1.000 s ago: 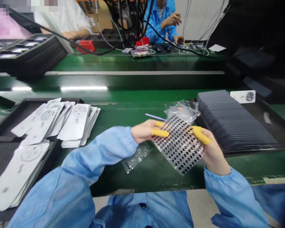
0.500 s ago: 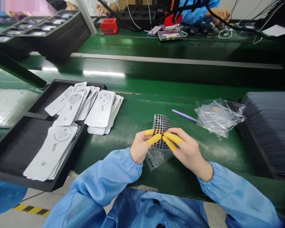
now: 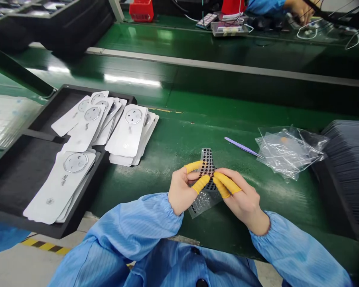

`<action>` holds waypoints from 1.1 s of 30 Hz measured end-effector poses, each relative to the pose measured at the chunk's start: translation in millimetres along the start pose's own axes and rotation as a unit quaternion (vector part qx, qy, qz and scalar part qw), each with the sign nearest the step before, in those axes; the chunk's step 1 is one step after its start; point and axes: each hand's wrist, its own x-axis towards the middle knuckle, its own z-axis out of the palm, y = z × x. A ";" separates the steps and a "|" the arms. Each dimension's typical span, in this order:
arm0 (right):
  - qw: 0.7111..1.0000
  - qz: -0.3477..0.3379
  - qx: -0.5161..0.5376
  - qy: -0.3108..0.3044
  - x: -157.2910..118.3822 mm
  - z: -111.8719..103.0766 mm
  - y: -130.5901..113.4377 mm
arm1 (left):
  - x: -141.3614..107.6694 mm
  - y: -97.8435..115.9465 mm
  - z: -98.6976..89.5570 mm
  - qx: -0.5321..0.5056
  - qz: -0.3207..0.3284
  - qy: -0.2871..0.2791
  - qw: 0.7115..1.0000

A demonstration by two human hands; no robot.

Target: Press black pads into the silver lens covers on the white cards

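Observation:
My left hand [image 3: 187,185], with yellow finger cots on its thumb and index finger, grips a clear sheet of small black round pads [image 3: 207,157]. The sheet is bent and held above the bench. My right hand [image 3: 239,195], also in yellow finger cots, pinches at the sheet's right edge; whether a single pad is between its fingertips is hidden. Beneath, a second clear sheet [image 3: 202,204] lies on the green bench, with a few black pads left at its lower left corner. Purple tweezers [image 3: 242,147] lie beyond my right hand.
A black tray [image 3: 8,183] on the left holds several stacked white cards with octagonal discs [image 3: 77,162]; more white cards [image 3: 128,131] overhang its right edge. Clear plastic bags [image 3: 290,151] lie at right beside a bin of dark stacked sheets [image 3: 350,159]. A co-worker's hand [image 3: 300,10] shows across the bench.
The view has shifted slightly, so the far bench sits higher in the picture. The sheet of pads is bent more and looks narrower; both hands stay together at it.

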 end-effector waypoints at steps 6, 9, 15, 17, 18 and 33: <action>1.000 -0.020 -0.006 -0.005 -3.4 -3.7 -1.7 | -1.3 2.0 3.5 -0.007 -0.014 0.032 0.999; 0.998 -0.053 -0.037 0.004 -0.1 -0.9 -4.2 | -2.6 2.4 5.8 -0.006 -0.021 0.038 0.999; 0.997 -0.031 -0.051 0.040 -2.5 4.3 -8.1 | -6.0 3.5 8.5 -0.006 -0.003 0.037 0.999; 0.997 -0.023 -0.051 0.055 -3.5 4.9 -8.8 | -6.7 3.2 8.9 -0.008 0.003 0.035 0.999; 0.997 -0.022 -0.052 0.057 -3.7 5.3 -9.0 | -7.0 2.8 9.1 -0.007 0.005 0.037 0.999; 0.987 0.102 0.019 0.125 5.9 -11.5 -6.8 | 4.6 10.8 19.7 -0.068 -0.031 -0.046 0.996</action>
